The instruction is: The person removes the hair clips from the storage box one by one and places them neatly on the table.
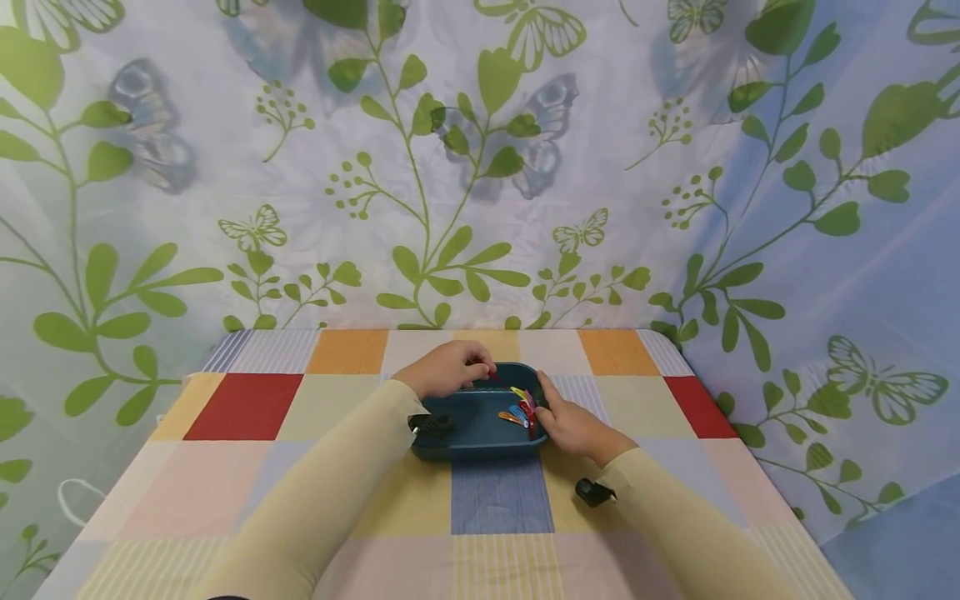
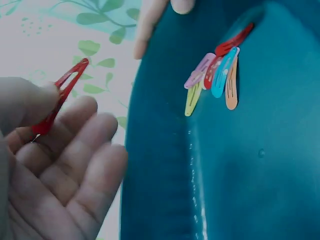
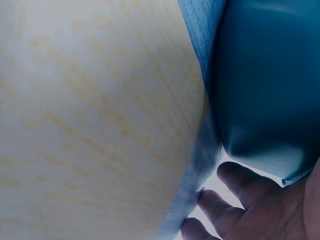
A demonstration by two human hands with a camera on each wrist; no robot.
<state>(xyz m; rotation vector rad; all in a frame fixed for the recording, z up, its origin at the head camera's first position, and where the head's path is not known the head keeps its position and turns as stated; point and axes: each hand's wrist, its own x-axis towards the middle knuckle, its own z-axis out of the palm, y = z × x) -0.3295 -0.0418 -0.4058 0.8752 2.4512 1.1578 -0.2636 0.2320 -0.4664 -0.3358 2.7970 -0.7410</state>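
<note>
Sleeves (image 1: 322,492) are cropped — left hand (image 1: 444,369) pinches a part-hidden clip (image 2: 61,101), right hand (image 1: 580,427) grips the tray (image 1: 480,452).

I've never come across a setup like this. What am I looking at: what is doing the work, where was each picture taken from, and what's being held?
There is no robot here: a person works with two bare hands. The wide picture comes from a camera worn on the head, looking forward and down. The two closer ones come from cameras worn on the wrists, one on each. On the checked cloth stands a blue-green tray, with several colourful hair clips bunched toward its right end. The left hand pinches a red clip, clearest in the left wrist picture. The right hand holds the tray at its right end.
</note>
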